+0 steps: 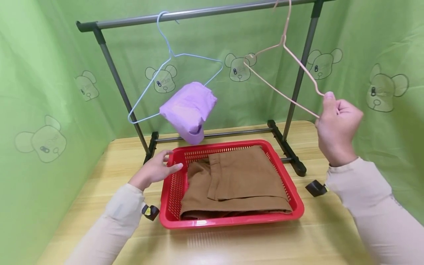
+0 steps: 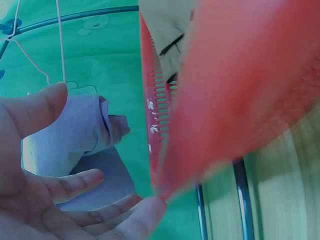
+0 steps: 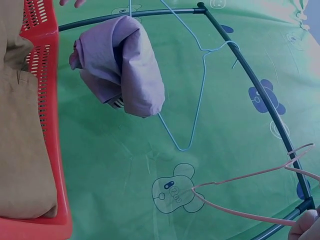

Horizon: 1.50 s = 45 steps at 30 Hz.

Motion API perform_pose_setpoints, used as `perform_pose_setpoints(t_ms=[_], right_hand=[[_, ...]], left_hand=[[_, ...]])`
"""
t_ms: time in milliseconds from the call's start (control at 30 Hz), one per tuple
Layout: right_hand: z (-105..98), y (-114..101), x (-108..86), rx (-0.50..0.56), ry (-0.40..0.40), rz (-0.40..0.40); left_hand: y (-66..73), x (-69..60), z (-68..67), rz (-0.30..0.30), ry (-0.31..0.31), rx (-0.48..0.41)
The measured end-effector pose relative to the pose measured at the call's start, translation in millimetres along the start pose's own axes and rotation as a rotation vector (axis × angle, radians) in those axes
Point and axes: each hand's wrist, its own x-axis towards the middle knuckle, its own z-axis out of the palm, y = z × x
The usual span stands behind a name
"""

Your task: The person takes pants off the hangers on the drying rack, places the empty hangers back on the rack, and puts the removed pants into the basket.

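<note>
My right hand (image 1: 339, 127) grips the lower corner of a pink wire hanger (image 1: 281, 91), whose hook is up at the rail. The left hand (image 1: 157, 170) has its fingers spread at the left rim of a red plastic basket (image 1: 232, 222); in the left wrist view its fingertips reach the basket's edge. Inside the basket lie folded brown trousers (image 1: 245, 173). A blue wire hanger (image 1: 145, 90) hooks over the rail to the left. Folded purple cloth (image 1: 190, 105) hangs over its lower bar, above the basket's back edge, with neither hand on it.
A grey metal garment rack (image 1: 212, 11) spans the back, its black feet (image 1: 299, 167) on the wooden table (image 1: 258, 244). Green fabric with mouse-head drawings (image 1: 39, 92) surrounds the table on the left, back and right.
</note>
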Motion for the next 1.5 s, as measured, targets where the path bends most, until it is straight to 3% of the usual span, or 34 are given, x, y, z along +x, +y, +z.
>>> perform_pose_setpoints(t_ms=[267,567,833,1167,1400,1500], right_hand=[[6.3,-6.0,1.8,0.038,0.005,-0.006],[13.1,-10.2,4.4,0.071,-0.005,-0.009],[15.6,-8.1,8.3,0.072,-0.008,0.008],[17.5,-5.1,12.4,0.076,-0.016,0.029],[18.2,-2.1,11.8,0.002,-0.031,0.056],[16.6,0.0,10.9,0.006,-0.066,0.080]], left_hand=[[-19.0,-2.3,4.0,-0.015,0.001,-0.052],[-38.9,-0.4,19.9,-0.063,-0.040,-0.298],[-41.7,1.5,26.0,-0.051,-0.043,-0.481],[-42.3,7.6,39.7,-0.053,0.034,-0.500],[-40.0,10.9,46.8,-0.094,0.103,-0.463],[-39.4,11.0,48.6,-0.094,0.126,-0.505]])
